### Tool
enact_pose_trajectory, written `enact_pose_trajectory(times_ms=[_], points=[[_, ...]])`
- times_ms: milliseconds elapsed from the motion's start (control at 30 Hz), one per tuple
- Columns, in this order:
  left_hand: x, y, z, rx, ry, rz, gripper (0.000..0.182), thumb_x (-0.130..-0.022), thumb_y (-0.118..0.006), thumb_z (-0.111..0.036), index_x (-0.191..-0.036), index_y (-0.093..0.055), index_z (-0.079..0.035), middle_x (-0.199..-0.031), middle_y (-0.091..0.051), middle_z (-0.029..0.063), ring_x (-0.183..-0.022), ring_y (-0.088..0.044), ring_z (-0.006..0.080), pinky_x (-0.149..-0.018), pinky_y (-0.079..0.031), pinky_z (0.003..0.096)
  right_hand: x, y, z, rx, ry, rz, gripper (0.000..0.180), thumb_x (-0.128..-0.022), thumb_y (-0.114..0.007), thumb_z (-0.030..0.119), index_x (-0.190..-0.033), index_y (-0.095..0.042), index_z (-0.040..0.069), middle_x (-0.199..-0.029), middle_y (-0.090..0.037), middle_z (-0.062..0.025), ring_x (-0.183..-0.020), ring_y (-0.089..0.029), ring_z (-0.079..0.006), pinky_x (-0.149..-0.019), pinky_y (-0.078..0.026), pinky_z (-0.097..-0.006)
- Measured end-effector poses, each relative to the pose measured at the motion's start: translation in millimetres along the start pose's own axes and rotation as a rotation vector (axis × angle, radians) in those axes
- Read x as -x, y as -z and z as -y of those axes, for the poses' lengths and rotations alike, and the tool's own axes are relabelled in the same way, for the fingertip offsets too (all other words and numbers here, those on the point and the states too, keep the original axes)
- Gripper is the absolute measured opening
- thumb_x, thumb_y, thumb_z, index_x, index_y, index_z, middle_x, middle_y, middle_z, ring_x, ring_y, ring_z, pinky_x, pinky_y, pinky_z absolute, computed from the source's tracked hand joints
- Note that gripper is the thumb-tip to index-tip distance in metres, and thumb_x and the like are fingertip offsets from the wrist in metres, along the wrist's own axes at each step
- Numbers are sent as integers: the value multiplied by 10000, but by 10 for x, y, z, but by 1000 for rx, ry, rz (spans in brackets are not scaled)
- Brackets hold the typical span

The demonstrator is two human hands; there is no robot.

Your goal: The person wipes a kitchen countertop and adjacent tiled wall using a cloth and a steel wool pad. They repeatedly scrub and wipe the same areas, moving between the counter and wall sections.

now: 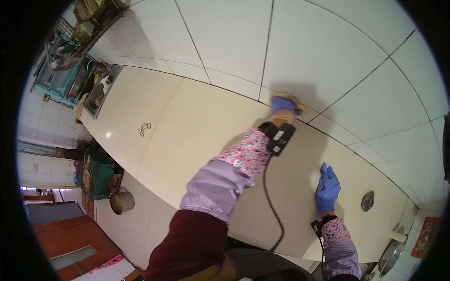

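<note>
My left hand (283,106), in a blue-purple glove, presses a tan cloth (299,102) against the white wall tiles (235,80), just above the countertop's back edge. Much of the cloth is hidden behind the blurred hand. To the right, my right hand (328,189) wears the same kind of glove and lies on the cream countertop (197,130), fingers stretched out and holding nothing. A dark steel-wool scrubber (367,201) sits right of it. Both wrists carry black strapped devices with cables, over floral cuffs.
Far left, a sink (95,98) holds dishes beside a teal rack (59,82). A small looped dark object (144,129) lies on the counter. A metal pan (388,258) stands at the lower right. On the floor are a bucket (122,203) and a green stove (102,172).
</note>
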State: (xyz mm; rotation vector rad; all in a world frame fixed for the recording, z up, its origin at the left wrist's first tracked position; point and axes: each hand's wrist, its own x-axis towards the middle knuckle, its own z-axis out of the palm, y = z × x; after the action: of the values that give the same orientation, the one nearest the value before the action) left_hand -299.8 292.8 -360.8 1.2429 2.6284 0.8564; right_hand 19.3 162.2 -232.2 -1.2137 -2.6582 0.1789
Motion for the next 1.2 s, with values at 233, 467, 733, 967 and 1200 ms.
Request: enact_pose_trajectory(times_ms=[233,467,733,967,1200], points=[[-993,1605,1930,567,434,-268,303,-959,-505,-385,-869,-662,-142,-852,-674,58,-776,-635,239,-685,-488,403,17,135,-124,-33,-68,30,430,-933,-504,101,-1351,-582,44,-1173,-682,-165,-1175,-585,-393,-1005,-449,-462],[-247,1638,-198,1534,730,-251,422,-1034,-397,-488,-838,-594,-170,-717,-513,-8,-660,-498,138,-649,-445,296,-65,134,-44,-36,-41,26,461,-905,-511,85,-1361,-564,47,-1174,-672,-188,-1171,-582,-411,-1006,-452,-489],[-228,2467,-398,2416,319,343,292,-1022,-473,-344,-780,-528,-191,-680,-475,-24,-555,-447,93,-524,-388,262,23,159,-73,-10,-4,-46,479,-880,-572,50,-1359,-568,61,-1154,-669,-211,-1132,-611,-407,-979,-482,-469],[-249,2405,-706,1941,-43,-193,246,-985,-455,-187,-751,-523,-151,-726,-509,-9,-633,-568,142,-543,-474,338,-107,134,-36,36,-6,-60,431,-879,-580,31,-1310,-591,41,-1100,-670,-230,-1033,-640,-415,-897,-525,-462],[-166,2782,-743,591,-280,-379,165,-938,-524,-206,-845,-610,-100,-803,-629,84,-716,-625,241,-633,-508,364,-52,278,-76,49,-62,4,423,-870,-577,3,-1291,-598,41,-1088,-663,-235,-997,-642,-410,-837,-543,-468]])
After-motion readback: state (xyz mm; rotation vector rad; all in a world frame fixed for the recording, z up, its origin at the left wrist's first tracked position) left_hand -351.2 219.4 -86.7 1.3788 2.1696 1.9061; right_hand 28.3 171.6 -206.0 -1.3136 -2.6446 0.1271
